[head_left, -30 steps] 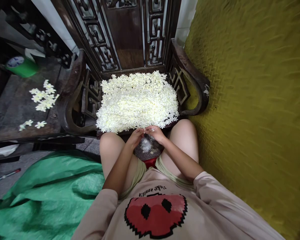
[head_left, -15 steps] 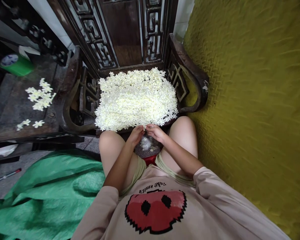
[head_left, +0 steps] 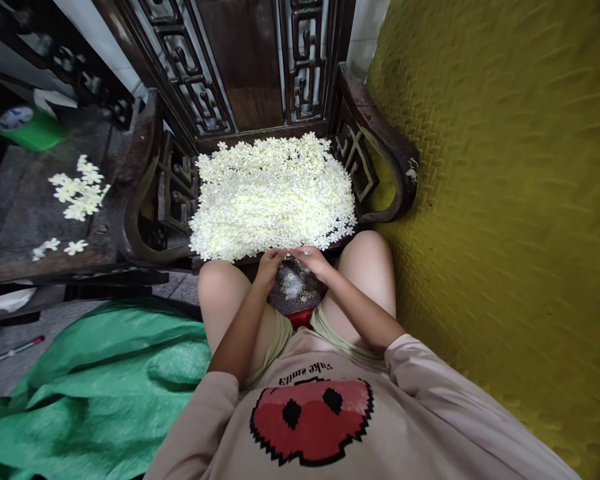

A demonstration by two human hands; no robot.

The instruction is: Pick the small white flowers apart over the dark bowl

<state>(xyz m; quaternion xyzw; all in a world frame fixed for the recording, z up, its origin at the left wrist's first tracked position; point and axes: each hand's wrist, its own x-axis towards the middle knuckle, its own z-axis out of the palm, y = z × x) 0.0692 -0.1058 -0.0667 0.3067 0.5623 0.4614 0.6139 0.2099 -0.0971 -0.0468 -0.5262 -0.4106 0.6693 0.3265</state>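
A thick heap of small white flowers (head_left: 275,200) covers the seat of a dark carved wooden chair (head_left: 405,170). At the heap's front edge, between my knees, my left hand (head_left: 271,267) and my right hand (head_left: 311,261) meet with fingertips pinched together. What they pinch is too small to make out. A small white spot shows on my right hand's fingers; I cannot tell whether it is a petal or a ring. Below both hands, on the speckled floor (head_left: 280,293), several fallen white flowers lie scattered.
On the left, a dark wooden seat (head_left: 10,200) holds a small cluster of white flowers (head_left: 83,190) and a green roll (head_left: 33,128). A green sheet (head_left: 115,380) lies on the floor at lower left. A yellow textured wall (head_left: 505,200) stands close on the right.
My hands have shifted slightly up and left, fingertips still together. A pale bit seen between the fingertips before is less visible now. The flower heap looks the same.
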